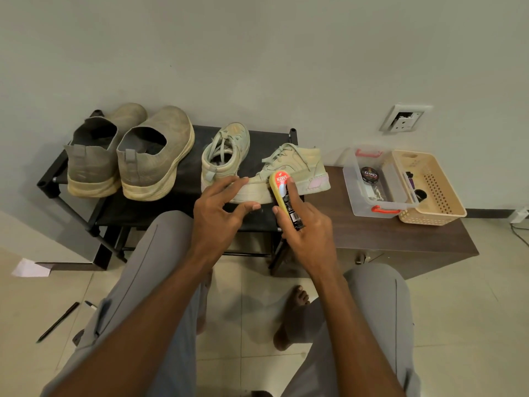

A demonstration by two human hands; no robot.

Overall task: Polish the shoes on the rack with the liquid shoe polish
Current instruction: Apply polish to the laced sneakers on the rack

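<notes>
Shoes sitting four in all on the black rack (259, 144): two grey slip-ons (126, 153) heels toward camera, one laced sneaker (224, 151) toe to the wall, one high-top (297, 170) lying sideways, toe pointing left. Polish bottle (286, 199), just one, gripped in the right hand (309, 239), tip touching that high-top's side. Left hand (220, 210) spread, fingertips touching its toe. Clear bin (375, 181) holding a round tin (369, 175), tan basket (429, 187) holding small dark bits.

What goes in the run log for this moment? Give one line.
right hand: grips polish bottle, tip at side-on sneaker | left hand: open, fingertips on its toe | grey pair: untouched
</notes>
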